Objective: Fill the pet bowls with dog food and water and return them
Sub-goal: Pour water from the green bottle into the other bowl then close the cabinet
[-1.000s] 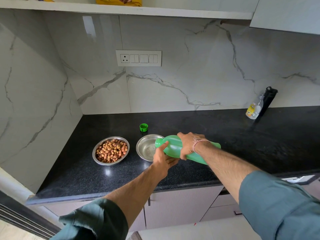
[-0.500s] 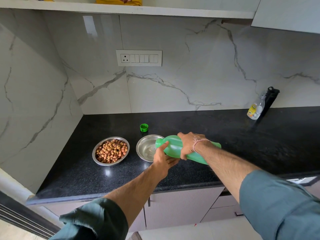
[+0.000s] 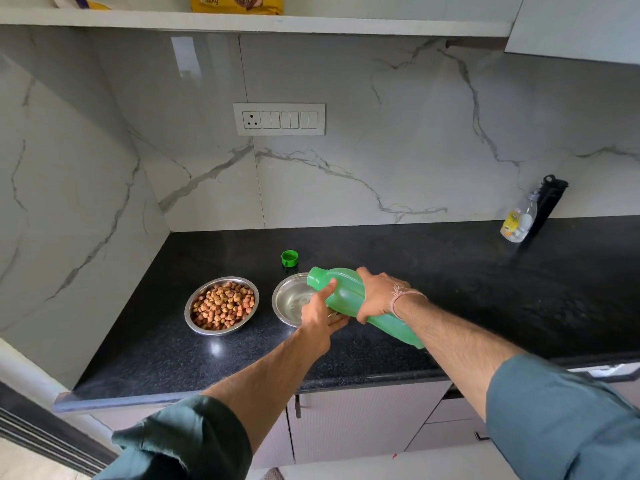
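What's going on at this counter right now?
A person is tipping a green bottle over the empty-looking steel bowl, right hand around its body, left hand steadying it near the neck. Whether water is flowing can't be told. The other bowl already holds dog food. The green cap sits on the black counter behind.

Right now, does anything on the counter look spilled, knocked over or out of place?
Nothing stands out. No spill shows on the black counter. The green bottle is tilted on purpose, held by both hands over the steel bowl. Its green cap sits loose behind that bowl, and the kibble bowl stands level.
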A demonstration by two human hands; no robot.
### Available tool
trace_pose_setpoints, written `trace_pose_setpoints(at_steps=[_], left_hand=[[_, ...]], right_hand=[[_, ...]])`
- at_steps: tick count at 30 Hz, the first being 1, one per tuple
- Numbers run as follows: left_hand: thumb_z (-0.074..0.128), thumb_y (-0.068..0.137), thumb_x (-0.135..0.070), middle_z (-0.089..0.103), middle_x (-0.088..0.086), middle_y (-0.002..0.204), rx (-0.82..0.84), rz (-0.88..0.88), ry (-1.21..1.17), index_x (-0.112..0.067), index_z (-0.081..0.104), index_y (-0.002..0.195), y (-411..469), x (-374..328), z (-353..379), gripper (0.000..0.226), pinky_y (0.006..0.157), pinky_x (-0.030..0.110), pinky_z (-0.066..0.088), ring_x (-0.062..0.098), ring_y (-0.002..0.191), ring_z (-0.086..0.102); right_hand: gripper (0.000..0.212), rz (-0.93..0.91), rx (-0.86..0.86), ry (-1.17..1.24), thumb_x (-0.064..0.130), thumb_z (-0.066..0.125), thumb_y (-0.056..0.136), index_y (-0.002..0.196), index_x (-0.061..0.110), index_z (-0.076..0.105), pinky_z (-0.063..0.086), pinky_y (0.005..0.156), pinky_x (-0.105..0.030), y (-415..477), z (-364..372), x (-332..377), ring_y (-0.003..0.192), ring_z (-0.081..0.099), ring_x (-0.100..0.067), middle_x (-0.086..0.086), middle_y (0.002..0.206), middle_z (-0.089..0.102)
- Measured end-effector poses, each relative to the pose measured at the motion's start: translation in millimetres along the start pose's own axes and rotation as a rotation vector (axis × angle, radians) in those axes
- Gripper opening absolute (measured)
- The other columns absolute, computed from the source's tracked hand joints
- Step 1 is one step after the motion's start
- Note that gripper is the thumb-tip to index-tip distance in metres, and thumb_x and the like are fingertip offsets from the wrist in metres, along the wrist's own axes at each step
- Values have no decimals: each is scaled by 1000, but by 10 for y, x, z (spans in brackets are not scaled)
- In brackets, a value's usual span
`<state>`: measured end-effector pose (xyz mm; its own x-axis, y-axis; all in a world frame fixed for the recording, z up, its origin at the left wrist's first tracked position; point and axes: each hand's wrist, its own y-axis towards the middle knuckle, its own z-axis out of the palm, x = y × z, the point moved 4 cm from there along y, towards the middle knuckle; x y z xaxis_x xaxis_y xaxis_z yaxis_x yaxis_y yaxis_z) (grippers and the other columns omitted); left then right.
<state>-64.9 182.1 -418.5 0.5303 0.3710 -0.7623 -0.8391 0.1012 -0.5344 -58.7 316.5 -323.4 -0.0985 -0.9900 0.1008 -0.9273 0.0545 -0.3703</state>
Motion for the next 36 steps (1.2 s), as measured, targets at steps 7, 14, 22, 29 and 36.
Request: trace_pose_setpoints(at_steps=[7, 14, 22, 29, 36], left_hand=[[81, 81, -46, 75, 8, 113, -51, 41, 27, -17, 62, 128, 93, -3, 41, 59, 87, 42, 61, 27, 93, 76], [76, 87, -45, 74, 9, 114, -25, 42, 7, -16, 62, 127, 76, 21, 122, 51, 90, 42, 59, 28, 98, 74], [73, 87, -49, 73, 9, 120, -8, 83, 20, -12, 64, 131, 88, -35, 117, 57, 92, 42, 58, 27, 103, 73], [71, 92, -38, 70, 9, 119, -172, 191, 94, -6, 65, 124, 212, -475, -179, 45, 79, 37, 59, 27, 98, 73], [73, 91, -25, 67, 9, 117, -303, 250, 271, -13, 59, 118, 680, -1081, -515, 33, 81, 41, 61, 25, 95, 70]], right_hand=[[100, -37, -30, 98, 38, 86, 65, 144, 31, 25, 54, 91, -44, 81, 71, -117, 110, 61, -32, -4, 114, 48], [102, -84, -50, 45, 39, 85, 64, 146, 30, 25, 51, 96, -46, 198, 63, -194, 113, 60, -32, -7, 126, 56], [100, -120, -100, 105, 36, 85, 60, 140, 31, 27, 56, 90, -47, 321, -67, -233, 102, 64, -30, -2, 113, 56], [100, -151, -195, 396, 37, 89, 58, 135, 26, 26, 60, 86, -47, 553, -179, -154, 100, 66, -33, -8, 121, 59], [83, -179, -277, 691, 35, 93, 67, 123, 19, 34, 50, 81, -35, 1044, -279, -102, 104, 62, -26, -2, 117, 57]])
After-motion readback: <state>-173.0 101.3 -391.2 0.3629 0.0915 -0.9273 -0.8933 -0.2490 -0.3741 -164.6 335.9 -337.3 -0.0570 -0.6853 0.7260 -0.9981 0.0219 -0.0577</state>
